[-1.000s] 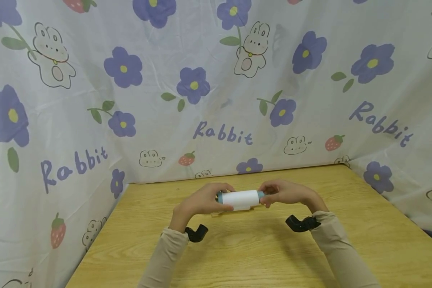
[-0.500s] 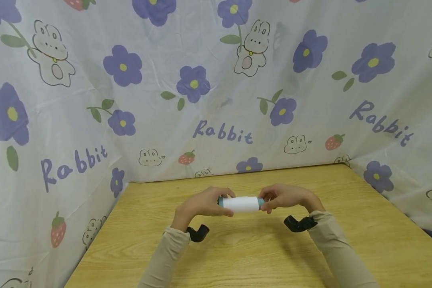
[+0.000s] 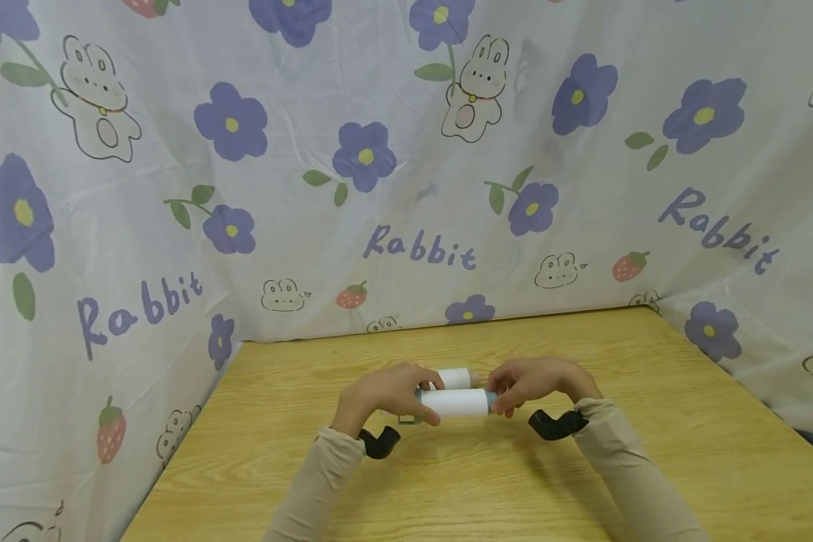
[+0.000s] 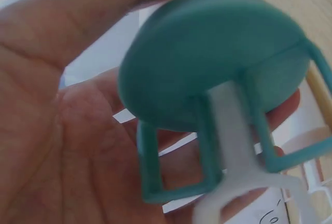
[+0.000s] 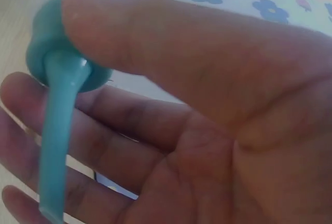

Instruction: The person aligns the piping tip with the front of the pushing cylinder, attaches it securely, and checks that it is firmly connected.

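Observation:
Between my hands lies a toy syringe point(image 3: 455, 403), held level, with a white barrel and teal ends. My left hand point(image 3: 389, 395) grips its left end, thumb in front and fingers behind. In the left wrist view that end is a teal disc point(image 4: 212, 63) with square teal loops and a white plunger handle point(image 4: 231, 130). My right hand point(image 3: 531, 382) pinches the other end; the right wrist view shows a teal cap point(image 5: 57, 58) under the thumb and a slim teal nozzle point(image 5: 57, 136) pointing out past the fingers.
Just behind the syringe lies a second white cylinder point(image 3: 455, 378) with a pale tip, partly hidden by my left fingers. A small clear loop point(image 3: 409, 419) shows below my left hand. The wooden table point(image 3: 447, 482) ends at a patterned curtain point(image 3: 420, 278).
Both hands have come nearer to me with the syringe, lower in the head view. The second white cylinder, hidden half a second ago, now shows behind it.

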`<state>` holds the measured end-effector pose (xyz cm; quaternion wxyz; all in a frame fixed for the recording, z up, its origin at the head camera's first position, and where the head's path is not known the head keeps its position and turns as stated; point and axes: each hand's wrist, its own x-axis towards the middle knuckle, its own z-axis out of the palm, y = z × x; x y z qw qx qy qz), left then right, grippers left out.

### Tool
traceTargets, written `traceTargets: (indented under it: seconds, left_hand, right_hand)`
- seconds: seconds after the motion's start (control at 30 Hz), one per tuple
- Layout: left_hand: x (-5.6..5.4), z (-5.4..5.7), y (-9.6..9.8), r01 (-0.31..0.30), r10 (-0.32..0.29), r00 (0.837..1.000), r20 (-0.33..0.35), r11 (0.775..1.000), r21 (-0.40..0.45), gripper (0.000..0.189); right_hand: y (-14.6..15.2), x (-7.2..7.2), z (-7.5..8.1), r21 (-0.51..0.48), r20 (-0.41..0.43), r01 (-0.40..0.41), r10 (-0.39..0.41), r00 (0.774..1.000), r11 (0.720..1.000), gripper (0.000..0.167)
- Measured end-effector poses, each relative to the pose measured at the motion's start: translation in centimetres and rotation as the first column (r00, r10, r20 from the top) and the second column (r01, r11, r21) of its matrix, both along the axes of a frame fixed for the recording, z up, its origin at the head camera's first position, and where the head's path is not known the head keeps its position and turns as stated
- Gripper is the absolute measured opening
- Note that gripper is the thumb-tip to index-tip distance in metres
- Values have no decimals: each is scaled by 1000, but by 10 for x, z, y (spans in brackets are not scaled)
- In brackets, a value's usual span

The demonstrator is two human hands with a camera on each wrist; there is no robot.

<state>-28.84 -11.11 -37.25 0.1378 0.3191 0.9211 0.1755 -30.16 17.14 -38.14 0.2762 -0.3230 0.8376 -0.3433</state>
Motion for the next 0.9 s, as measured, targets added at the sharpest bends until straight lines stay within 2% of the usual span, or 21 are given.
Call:
traceTargets:
  seconds: [0.23, 0.43, 0.6, 0.9]
  left_hand:
    - [3, -7, 7, 24, -19, 999, 39, 992, -124, 40]
    - [6, -11, 13, 25, -3, 993, 117, 982, -187, 31]
    - [9, -15, 17, 40, -16, 994, 107, 973, -229, 27]
    - [10, -25, 24, 17, 7, 997, 76, 950, -311, 27]
  right_hand:
    - [-5, -4, -12, 73, 30, -47, 44, 999, 996, 16]
    - [-10, -7, -21, 118, 98, -85, 73, 993, 989, 15]
    - [-14, -8, -27, 170, 110, -86, 68, 992, 982, 13]
    - [-19, -10, -34, 211, 121, -90, 65, 990, 973, 11]
